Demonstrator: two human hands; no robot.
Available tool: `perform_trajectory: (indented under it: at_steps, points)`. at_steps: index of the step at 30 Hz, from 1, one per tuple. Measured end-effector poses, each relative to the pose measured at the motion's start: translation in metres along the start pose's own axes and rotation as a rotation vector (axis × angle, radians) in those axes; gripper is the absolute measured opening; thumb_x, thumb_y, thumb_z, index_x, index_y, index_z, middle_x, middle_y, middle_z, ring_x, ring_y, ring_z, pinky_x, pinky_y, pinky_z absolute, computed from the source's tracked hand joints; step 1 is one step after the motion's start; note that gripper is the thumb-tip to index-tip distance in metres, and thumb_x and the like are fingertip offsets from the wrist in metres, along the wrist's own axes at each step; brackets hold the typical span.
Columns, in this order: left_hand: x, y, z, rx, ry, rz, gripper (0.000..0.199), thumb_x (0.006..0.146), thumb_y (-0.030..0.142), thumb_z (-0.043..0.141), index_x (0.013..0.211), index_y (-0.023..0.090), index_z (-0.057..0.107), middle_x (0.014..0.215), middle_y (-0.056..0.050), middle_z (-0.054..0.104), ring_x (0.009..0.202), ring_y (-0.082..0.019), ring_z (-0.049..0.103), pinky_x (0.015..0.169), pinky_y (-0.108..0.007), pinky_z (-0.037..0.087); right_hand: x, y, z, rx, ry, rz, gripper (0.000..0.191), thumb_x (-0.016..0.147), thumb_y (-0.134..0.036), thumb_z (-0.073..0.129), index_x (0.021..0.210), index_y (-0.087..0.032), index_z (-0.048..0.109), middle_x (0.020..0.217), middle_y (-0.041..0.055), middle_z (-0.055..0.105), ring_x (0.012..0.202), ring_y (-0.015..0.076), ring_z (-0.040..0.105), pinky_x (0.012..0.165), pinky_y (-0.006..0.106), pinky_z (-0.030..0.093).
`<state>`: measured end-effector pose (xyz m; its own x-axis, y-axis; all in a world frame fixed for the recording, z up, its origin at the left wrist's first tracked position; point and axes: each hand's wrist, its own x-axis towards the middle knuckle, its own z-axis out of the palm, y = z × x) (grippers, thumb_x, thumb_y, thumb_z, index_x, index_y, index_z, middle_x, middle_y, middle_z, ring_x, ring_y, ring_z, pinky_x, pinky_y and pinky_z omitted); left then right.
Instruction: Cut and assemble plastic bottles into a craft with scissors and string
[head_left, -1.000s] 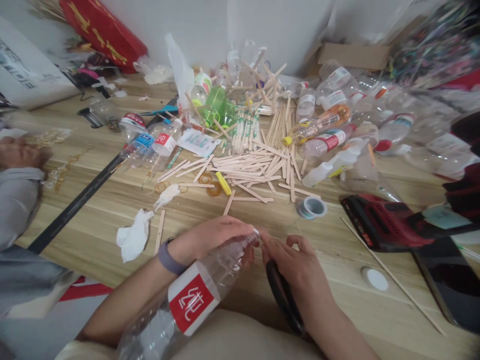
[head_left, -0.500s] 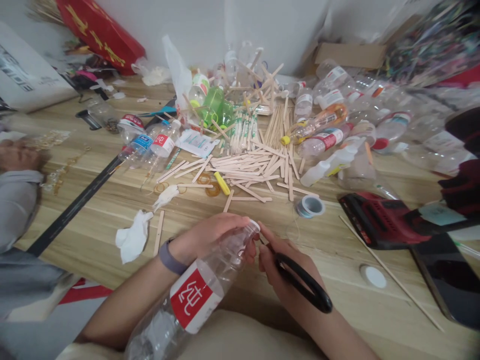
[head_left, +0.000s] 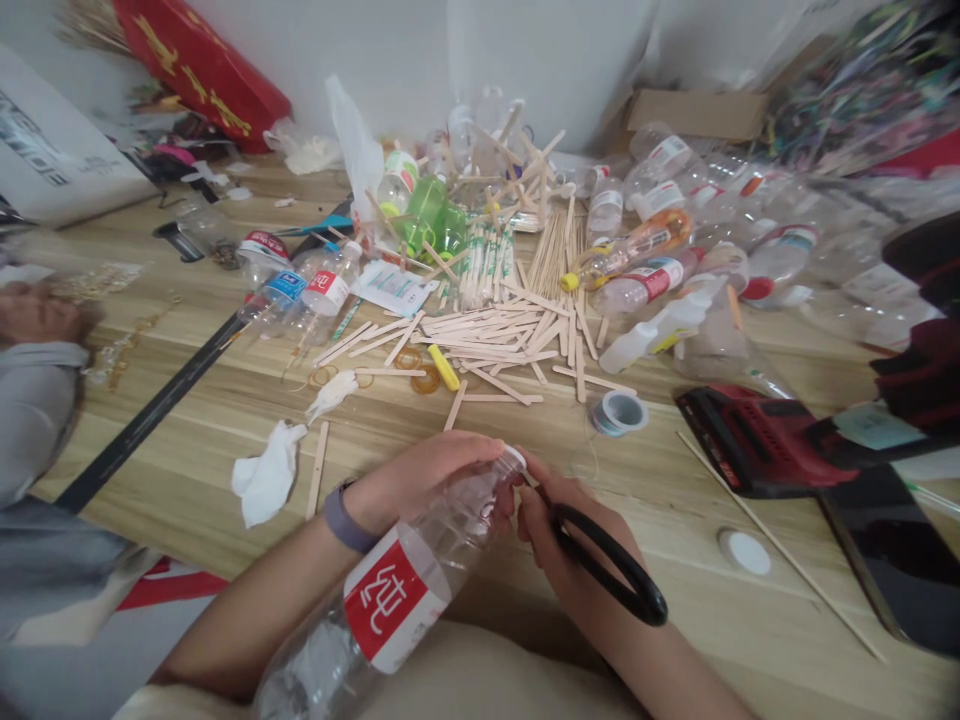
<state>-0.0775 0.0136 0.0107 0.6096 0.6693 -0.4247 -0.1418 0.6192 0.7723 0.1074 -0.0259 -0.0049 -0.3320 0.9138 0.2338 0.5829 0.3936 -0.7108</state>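
A clear plastic bottle with a red and white label (head_left: 396, 598) lies slanted over my lap, its neck pointing up and right. My left hand (head_left: 435, 470) is wrapped round its upper part, thumb near the white ring at the mouth. In my right hand (head_left: 574, 530) is a black-handled tool (head_left: 611, 565), perhaps scissors; its working end is hidden at the bottle neck, and my right fingers touch the neck there.
Wooden sticks (head_left: 487, 335) are heaped mid-table, with bottles (head_left: 660, 270) behind and right. A red and black power tool (head_left: 757, 440), a phone (head_left: 892, 550), a white cap (head_left: 745, 551) and a thread spool (head_left: 619, 412) lie right. Another person's hand (head_left: 37, 312) is far left.
The bottle and both hands have shifted very slightly to the right. Both grips look the same.
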Motion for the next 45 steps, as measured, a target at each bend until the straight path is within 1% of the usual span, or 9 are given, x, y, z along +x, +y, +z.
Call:
perform_trajectory:
  at_steps: [5, 10, 13, 18, 22, 27, 32, 41, 45]
  points:
    - [-0.002, 0.003, 0.004, 0.031, -0.005, 0.010, 0.042, 0.082, 0.051, 0.059, 0.085, 0.010, 0.069, 0.068, -0.007, 0.066, 0.061, -0.016, 0.060, 0.061, -0.027, 0.046, -0.001, 0.006, 0.000, -0.100, 0.007, -0.073, 0.031, 0.094, -0.015, 0.044, 0.119, -0.024, 0.062, 0.062, -0.0051, 0.061, 0.061, 0.0130, 0.059, 0.059, 0.022, 0.047]
    - [-0.003, 0.004, 0.000, 0.065, 0.004, -0.001, 0.040, 0.083, 0.050, 0.057, 0.078, 0.012, 0.068, 0.067, -0.006, 0.068, 0.062, -0.017, 0.062, 0.062, -0.027, 0.047, -0.004, 0.021, 0.006, -0.230, 0.013, -0.268, 0.042, 0.091, -0.009, 0.041, 0.131, -0.019, 0.049, 0.080, -0.0024, 0.068, 0.067, 0.0131, 0.062, 0.072, 0.029, 0.042]
    - [-0.001, 0.001, -0.005, 0.037, -0.040, -0.044, 0.040, 0.083, 0.051, 0.058, 0.080, 0.012, 0.069, 0.067, -0.006, 0.069, 0.061, -0.017, 0.063, 0.062, -0.028, 0.047, -0.003, 0.022, 0.006, -0.273, 0.001, -0.290, 0.044, 0.090, -0.007, 0.038, 0.131, -0.016, 0.048, 0.083, -0.0010, 0.069, 0.068, 0.0135, 0.063, 0.076, 0.033, 0.036]
    - [0.001, -0.002, -0.010, -0.032, -0.082, -0.088, 0.043, 0.082, 0.053, 0.058, 0.081, 0.011, 0.069, 0.067, -0.006, 0.068, 0.059, -0.017, 0.065, 0.061, -0.028, 0.049, 0.003, 0.015, -0.001, -0.302, 0.014, -0.345, 0.044, 0.087, -0.002, 0.037, 0.127, -0.014, 0.047, 0.078, -0.0022, 0.068, 0.065, 0.0123, 0.062, 0.077, 0.032, 0.033]
    - [0.003, -0.003, -0.014, -0.080, -0.122, -0.140, 0.042, 0.080, 0.052, 0.059, 0.081, 0.011, 0.068, 0.065, -0.005, 0.068, 0.059, -0.017, 0.066, 0.059, -0.027, 0.048, 0.007, 0.009, -0.009, -0.328, 0.000, -0.394, 0.054, 0.080, 0.003, 0.036, 0.131, -0.013, 0.044, 0.073, -0.0042, 0.065, 0.061, 0.0125, 0.059, 0.076, 0.032, 0.033]
    - [0.003, -0.005, -0.019, -0.068, -0.118, -0.188, 0.042, 0.083, 0.052, 0.055, 0.083, 0.012, 0.068, 0.067, -0.005, 0.069, 0.061, -0.018, 0.067, 0.060, -0.028, 0.050, 0.009, 0.007, -0.016, -0.401, -0.036, -0.449, 0.061, 0.073, 0.005, 0.036, 0.132, -0.009, 0.045, 0.077, -0.0010, 0.068, 0.062, 0.0129, 0.061, 0.079, 0.033, 0.032]
    - [0.001, -0.003, -0.018, -0.068, -0.119, -0.168, 0.037, 0.088, 0.045, 0.050, 0.085, 0.013, 0.067, 0.067, -0.004, 0.069, 0.060, -0.016, 0.067, 0.061, -0.027, 0.049, 0.009, 0.007, -0.015, -0.495, -0.060, -0.437, 0.057, 0.078, 0.003, 0.037, 0.133, -0.008, 0.044, 0.076, -0.0008, 0.067, 0.066, 0.0142, 0.063, 0.082, 0.035, 0.032]
    - [0.004, -0.006, -0.020, -0.092, -0.114, -0.185, 0.040, 0.084, 0.051, 0.054, 0.086, 0.013, 0.067, 0.067, -0.005, 0.070, 0.059, -0.018, 0.067, 0.058, -0.027, 0.048, 0.007, 0.008, -0.014, -0.579, -0.056, -0.425, 0.060, 0.080, 0.004, 0.036, 0.138, -0.010, 0.038, 0.075, -0.0014, 0.068, 0.064, 0.0146, 0.062, 0.081, 0.034, 0.031]
    - [0.002, -0.004, -0.018, -0.068, -0.097, -0.166, 0.039, 0.085, 0.049, 0.054, 0.083, 0.012, 0.066, 0.066, -0.004, 0.070, 0.057, -0.016, 0.067, 0.059, -0.027, 0.048, 0.008, 0.008, -0.014, -0.625, -0.037, -0.437, 0.055, 0.082, 0.004, 0.037, 0.135, -0.009, 0.042, 0.074, -0.0009, 0.067, 0.061, 0.0148, 0.061, 0.081, 0.034, 0.031]
